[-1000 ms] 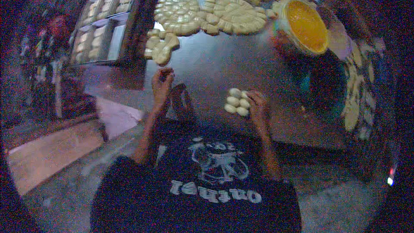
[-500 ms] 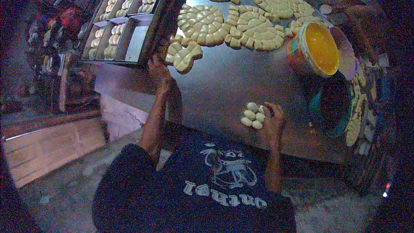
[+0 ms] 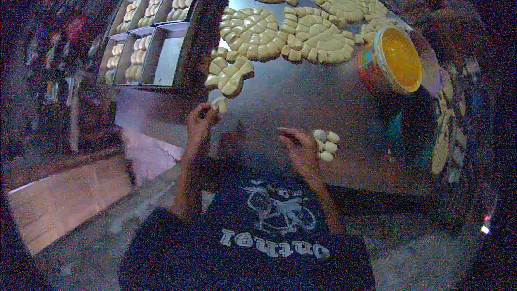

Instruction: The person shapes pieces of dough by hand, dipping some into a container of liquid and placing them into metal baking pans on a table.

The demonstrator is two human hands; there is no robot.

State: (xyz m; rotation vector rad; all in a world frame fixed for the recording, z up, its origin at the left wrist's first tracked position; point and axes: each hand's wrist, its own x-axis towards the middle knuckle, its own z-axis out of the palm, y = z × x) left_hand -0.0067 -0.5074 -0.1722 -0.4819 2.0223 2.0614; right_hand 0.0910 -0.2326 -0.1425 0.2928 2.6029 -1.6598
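My left hand is closed, thumb and fingers pinched at a small pale dough piece near the table's left edge. Just beyond it lies a short cluster of dough pieces. Nearer the middle, my right hand has its fingers curled together; a tiny pale bit shows at the fingertips, too small to name. Right beside that hand, several smooth dough balls sit in a tight group on the metal table, partly hidden by the hand.
At far left, a dark divided tray holds rows of dough pieces, with one compartment bare. Large rounds of dough cover the far side. A tub of orange-yellow stuff stands at right, beside a dark green bucket.
My left hand has come away from the tray's edge toward me, and a dough piece now shows at its fingers. My right hand has moved left, off the dough balls.
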